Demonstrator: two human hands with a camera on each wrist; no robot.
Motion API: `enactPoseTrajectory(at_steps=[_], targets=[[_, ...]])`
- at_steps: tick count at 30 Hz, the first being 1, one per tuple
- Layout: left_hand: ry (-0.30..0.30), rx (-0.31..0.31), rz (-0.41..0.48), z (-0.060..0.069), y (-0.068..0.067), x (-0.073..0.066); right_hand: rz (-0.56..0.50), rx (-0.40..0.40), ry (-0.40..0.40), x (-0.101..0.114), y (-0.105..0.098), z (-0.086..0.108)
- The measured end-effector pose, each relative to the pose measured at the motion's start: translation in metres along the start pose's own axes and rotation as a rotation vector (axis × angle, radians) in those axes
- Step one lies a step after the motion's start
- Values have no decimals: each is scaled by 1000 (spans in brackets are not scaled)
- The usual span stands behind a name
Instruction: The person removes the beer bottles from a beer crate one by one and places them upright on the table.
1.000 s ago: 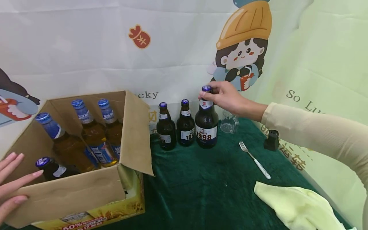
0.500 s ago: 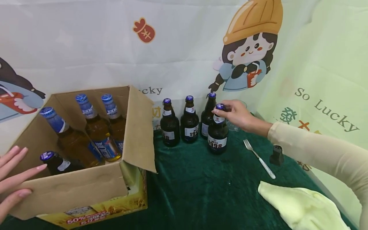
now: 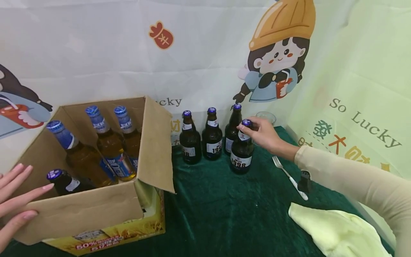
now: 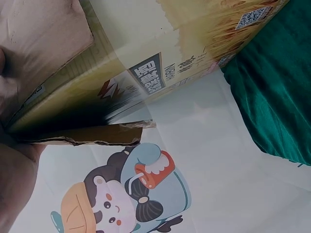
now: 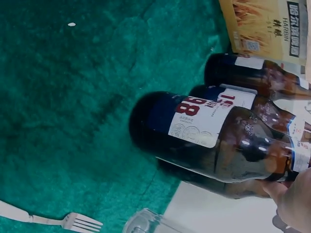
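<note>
My right hand point(image 3: 265, 134) grips a dark beer bottle point(image 3: 241, 153) with a blue cap by its neck. It is upright; whether its base touches the green cloth I cannot tell. Behind it, partly covered, is another such bottle point(image 3: 232, 130), with two more, a middle one point(image 3: 212, 139) and a left one point(image 3: 190, 142), in a row by the wall. My left hand point(image 3: 19, 203) rests on the front flap of a cardboard box point(image 3: 80, 214), fingers straight, thumb outside. Inside the box are taller blue-labelled bottles point(image 3: 113, 153) and one dark bottle point(image 3: 64, 182).
A clear glass point(image 3: 266, 116) stands behind my right hand. To the right lie a fork point(image 3: 290, 178) and a pale yellow cloth point(image 3: 337, 228) on the green tablecloth point(image 3: 218, 214). The box's right flap point(image 3: 155, 150) sticks out toward the bottles.
My right hand has lowered the bottle and brought it toward me, so the bottle behind it shows. The view has shifted slightly. My left hand stays at the box flap.
</note>
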State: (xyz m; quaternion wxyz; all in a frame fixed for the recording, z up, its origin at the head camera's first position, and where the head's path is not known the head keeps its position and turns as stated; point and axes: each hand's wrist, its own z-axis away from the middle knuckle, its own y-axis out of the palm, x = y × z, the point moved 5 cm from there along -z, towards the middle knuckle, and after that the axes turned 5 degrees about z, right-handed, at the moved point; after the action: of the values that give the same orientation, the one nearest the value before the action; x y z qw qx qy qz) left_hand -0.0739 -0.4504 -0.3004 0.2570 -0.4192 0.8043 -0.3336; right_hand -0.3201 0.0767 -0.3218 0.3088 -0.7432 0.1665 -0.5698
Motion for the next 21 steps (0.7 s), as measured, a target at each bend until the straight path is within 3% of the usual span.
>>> enactPoseTrajectory(at_steps=[6, 10, 13, 18, 21], targets=[[6, -4, 36, 4, -3, -1, -3, 43, 42, -2, 6, 1], [-24, 42, 6, 7, -4, 1, 21, 75, 58, 1, 1, -1], [-33, 64, -5, 8, -5, 2, -2, 58, 42, 8, -7, -2], [-46, 89, -5, 7, -6, 1, -100, -33, -33, 38, -18, -7], [-44, 87, 12, 4, -7, -3, -151, -37, -91, 66, -18, -8]])
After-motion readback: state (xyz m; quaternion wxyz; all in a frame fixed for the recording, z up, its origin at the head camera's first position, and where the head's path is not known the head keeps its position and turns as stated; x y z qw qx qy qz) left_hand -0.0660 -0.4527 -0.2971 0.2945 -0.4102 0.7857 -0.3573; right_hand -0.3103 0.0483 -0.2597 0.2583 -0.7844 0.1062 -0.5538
